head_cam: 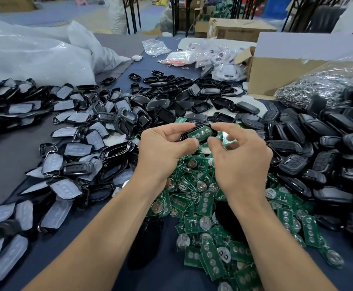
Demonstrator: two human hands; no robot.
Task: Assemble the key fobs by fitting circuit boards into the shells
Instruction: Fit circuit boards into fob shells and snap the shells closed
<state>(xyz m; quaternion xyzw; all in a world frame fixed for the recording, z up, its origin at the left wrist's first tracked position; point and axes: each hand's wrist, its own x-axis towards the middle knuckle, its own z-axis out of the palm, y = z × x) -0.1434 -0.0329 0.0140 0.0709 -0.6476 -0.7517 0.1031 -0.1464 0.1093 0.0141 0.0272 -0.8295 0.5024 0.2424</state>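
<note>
My left hand (161,148) grips a black key fob shell (184,136) between thumb and fingers, above the table's middle. A green circuit board (200,133) with round contact pads lies in the shell's open face. My right hand (240,156) has its index fingertip and thumb at the shell's right end. Its curled fingers hold a second green circuit board (229,141), partly hidden. Under both hands spreads a pile of loose circuit boards (205,208).
Black shells with white film (70,148) cover the left of the dark table. Black shell halves (322,143) are heaped at the right and back. A cardboard box (276,72), a bag of metal key rings (322,85) and large plastic bags (35,55) stand behind.
</note>
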